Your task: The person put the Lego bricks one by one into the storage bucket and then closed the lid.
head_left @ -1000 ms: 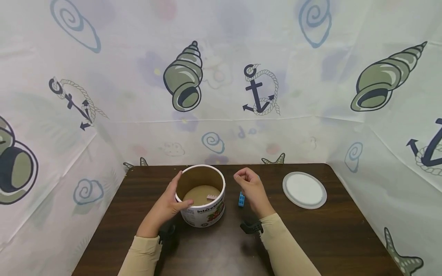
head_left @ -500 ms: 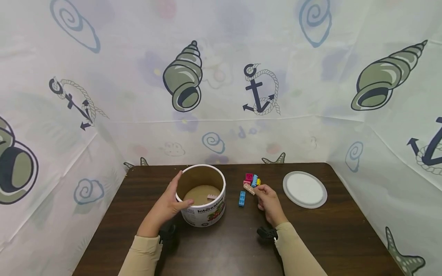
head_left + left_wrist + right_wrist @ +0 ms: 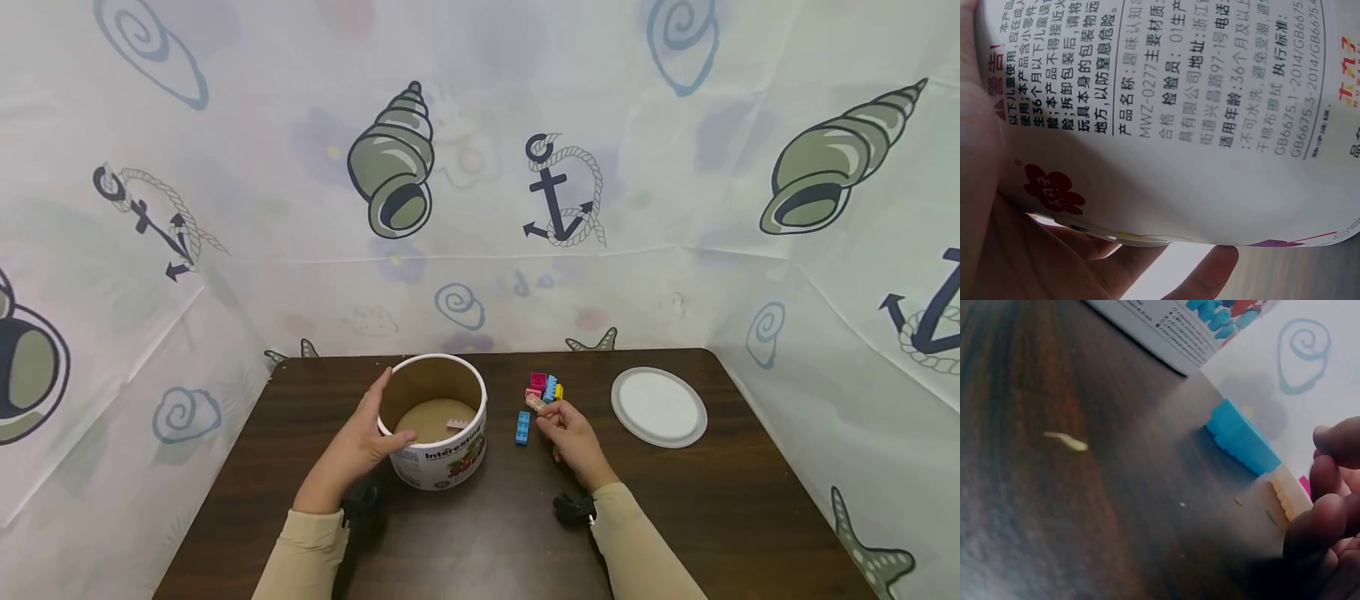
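My left hand [image 3: 352, 446] grips the side of a round white tub [image 3: 438, 467], its thumb over the near rim and its fingers round the left wall. Printed label text and several fingers against the wall fill the left wrist view. Inside the tub lies a pale pink toy brick [image 3: 457, 424]. My right hand [image 3: 576, 440] pinches one end of a peach toy brick [image 3: 535, 402] low over the table; that brick also shows beside the fingertips [image 3: 1319, 519] in the right wrist view. A blue brick [image 3: 522, 427] lies between tub and hand.
Beyond the peach brick sit red-pink [image 3: 538, 381], blue [image 3: 551, 388] and yellow bricks [image 3: 558, 392]. A round white lid [image 3: 659, 407] lies at the right of the dark wooden table [image 3: 480, 550]. Patterned cloth [image 3: 480, 208] stands behind and beside the table.
My right hand has come down and to the right from beside the tub, uncovering the brick group, and took hold of the peach brick. The left hand stays on the tub.
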Demonstrator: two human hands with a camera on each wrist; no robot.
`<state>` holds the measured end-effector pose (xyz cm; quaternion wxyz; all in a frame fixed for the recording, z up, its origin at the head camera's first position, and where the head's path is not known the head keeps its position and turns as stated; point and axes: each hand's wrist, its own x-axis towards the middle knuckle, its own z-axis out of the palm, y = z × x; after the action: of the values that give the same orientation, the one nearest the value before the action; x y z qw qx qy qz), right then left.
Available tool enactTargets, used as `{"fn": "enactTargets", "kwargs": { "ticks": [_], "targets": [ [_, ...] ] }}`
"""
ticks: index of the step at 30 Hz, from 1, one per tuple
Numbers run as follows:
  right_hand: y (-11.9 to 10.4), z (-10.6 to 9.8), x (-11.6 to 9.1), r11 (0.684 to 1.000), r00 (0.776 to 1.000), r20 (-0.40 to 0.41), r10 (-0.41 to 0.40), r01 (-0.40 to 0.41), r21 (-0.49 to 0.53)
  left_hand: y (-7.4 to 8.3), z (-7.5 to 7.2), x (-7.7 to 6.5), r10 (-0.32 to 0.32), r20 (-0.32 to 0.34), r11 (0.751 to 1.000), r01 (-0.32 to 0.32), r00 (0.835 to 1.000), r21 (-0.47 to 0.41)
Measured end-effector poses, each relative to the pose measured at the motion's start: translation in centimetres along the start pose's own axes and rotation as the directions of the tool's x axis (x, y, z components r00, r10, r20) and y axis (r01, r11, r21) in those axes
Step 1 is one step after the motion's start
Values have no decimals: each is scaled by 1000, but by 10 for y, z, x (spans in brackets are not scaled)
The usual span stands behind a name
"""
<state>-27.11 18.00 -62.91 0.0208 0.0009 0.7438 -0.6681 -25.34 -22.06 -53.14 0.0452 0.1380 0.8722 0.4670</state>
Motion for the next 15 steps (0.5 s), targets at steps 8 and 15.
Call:
{"fn": "enactTargets", "kwargs": {
  "ticks": [8, 15],
  "targets": [
    [-3, 5, 0, 975, 997, 65, -52, 65, -214, 0, 0, 3, 4, 5, 1000, -4, 1000, -2],
    [-4, 8, -1, 966, 991, 133, -24, 57, -251, 0, -1, 2, 0, 9, 1000, 0, 1000, 3]
  ]
}}
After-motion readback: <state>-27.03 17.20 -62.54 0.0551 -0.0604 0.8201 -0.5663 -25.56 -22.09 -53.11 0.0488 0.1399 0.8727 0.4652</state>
